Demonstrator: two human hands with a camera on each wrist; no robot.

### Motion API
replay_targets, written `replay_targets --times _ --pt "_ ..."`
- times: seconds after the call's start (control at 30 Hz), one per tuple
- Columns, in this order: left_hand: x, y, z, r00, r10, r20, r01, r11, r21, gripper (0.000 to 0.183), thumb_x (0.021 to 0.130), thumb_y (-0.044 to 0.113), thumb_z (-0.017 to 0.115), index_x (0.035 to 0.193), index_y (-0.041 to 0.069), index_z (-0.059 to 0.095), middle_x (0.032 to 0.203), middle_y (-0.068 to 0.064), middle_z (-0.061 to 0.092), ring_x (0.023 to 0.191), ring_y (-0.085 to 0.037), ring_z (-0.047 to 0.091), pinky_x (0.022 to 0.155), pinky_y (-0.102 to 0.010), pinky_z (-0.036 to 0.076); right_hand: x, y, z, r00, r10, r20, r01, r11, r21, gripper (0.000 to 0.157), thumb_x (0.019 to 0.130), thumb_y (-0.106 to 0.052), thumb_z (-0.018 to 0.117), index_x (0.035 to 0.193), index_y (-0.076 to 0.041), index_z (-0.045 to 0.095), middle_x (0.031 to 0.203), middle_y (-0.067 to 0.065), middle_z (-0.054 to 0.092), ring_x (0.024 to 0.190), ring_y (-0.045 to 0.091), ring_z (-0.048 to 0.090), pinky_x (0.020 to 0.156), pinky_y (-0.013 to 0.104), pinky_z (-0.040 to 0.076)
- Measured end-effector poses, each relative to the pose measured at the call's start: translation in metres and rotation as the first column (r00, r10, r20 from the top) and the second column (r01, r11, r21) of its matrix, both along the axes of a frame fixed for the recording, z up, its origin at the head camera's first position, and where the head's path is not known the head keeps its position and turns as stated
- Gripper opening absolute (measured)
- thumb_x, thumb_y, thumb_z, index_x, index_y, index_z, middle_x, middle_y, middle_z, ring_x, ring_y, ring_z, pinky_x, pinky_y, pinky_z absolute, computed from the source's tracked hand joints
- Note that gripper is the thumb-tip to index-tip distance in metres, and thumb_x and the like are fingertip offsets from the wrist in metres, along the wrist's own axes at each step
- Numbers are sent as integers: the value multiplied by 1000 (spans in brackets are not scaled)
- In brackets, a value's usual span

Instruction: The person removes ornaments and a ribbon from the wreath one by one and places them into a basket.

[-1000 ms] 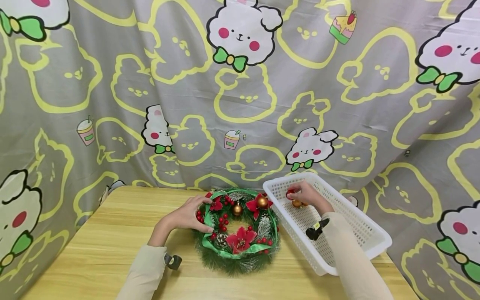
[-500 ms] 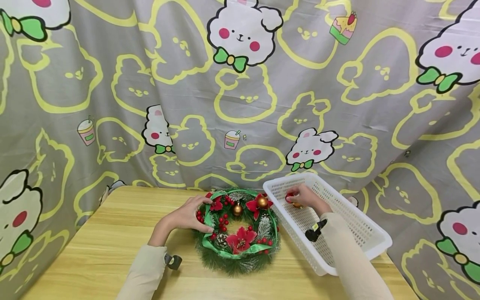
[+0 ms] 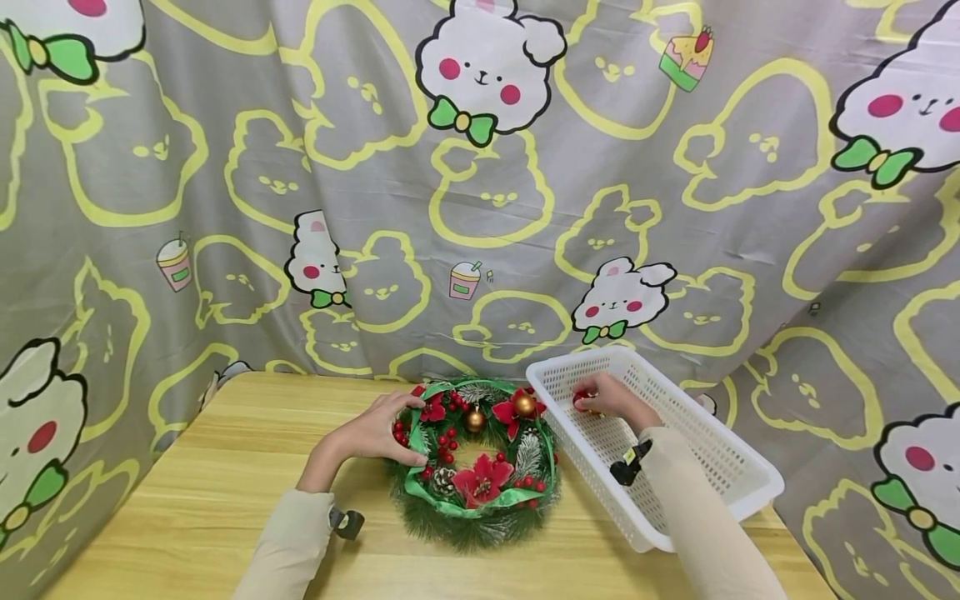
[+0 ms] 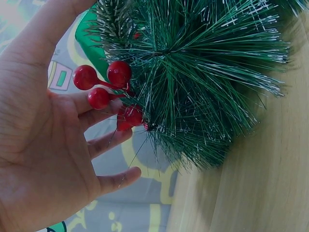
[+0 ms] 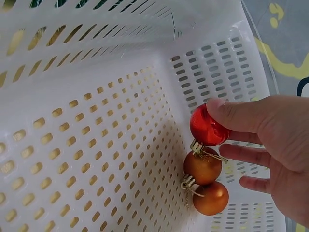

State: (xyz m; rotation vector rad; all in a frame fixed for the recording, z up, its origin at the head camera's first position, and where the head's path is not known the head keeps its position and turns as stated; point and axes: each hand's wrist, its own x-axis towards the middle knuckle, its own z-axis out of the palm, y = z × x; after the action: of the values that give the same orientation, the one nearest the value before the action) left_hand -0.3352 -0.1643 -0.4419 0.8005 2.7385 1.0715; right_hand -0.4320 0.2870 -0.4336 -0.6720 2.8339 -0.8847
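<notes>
A Christmas wreath (image 3: 480, 529) with red flowers, red berries (image 4: 119, 73), a pine cone and green ribbon lies on the table. My left hand (image 3: 375, 429) rests at its left edge, thumb and fingers spread. The left wrist view shows the palm apart from the needles, fingers reaching behind the berries. Inside the white basket (image 3: 720, 425), my right hand (image 3: 611, 396) pinches a shiny red bauble (image 5: 207, 125) between thumb and fingers. Two golden-orange baubles, one matte (image 5: 203, 166) and one glossier (image 5: 211, 198), lie directly below it in the right wrist view.
The perforated basket stands slanted on the wooden table (image 3: 195, 467), close by the wreath's right side. A grey curtain (image 3: 495, 200) with cartoon prints hangs right behind the table and along both sides.
My right hand has shifted slightly within the basket, the red bauble at its fingertips, and now covers more of the orange baubles in the head view. The left hand and wreath stay put.
</notes>
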Motion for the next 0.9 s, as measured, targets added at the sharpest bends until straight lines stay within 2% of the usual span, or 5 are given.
replay_targets --times 0.3,0.7,0.9 --pt "1 0 1 1000 1 2 -1 1000 0 88 63 57 80 135 20 44 145 -5 33 134 -32 26 99 -60 32 -1 2 -2 999 -31 -29 33 997 63 25 82 -5 71 104 6 69 89 15 70 71 14 58 61 26 47" --pt "0 0 0 1000 -3 -4 3 1000 -2 88 63 57 80 135 20 44 142 -4 36 132 -30 29 98 -59 34 -1 1 -2 998 -61 -19 63 991 120 26 81 -7 73 105 3 69 90 12 70 74 15 58 66 28 46" --pt "-1 0 1 1000 1 -3 -1 1000 -8 89 63 57 80 135 20 44 141 -4 37 132 -31 29 98 -59 33 -2 2 -4 998 -59 -9 60 991 123 23 81 -7 73 102 3 70 83 9 69 67 12 53 59 27 44"
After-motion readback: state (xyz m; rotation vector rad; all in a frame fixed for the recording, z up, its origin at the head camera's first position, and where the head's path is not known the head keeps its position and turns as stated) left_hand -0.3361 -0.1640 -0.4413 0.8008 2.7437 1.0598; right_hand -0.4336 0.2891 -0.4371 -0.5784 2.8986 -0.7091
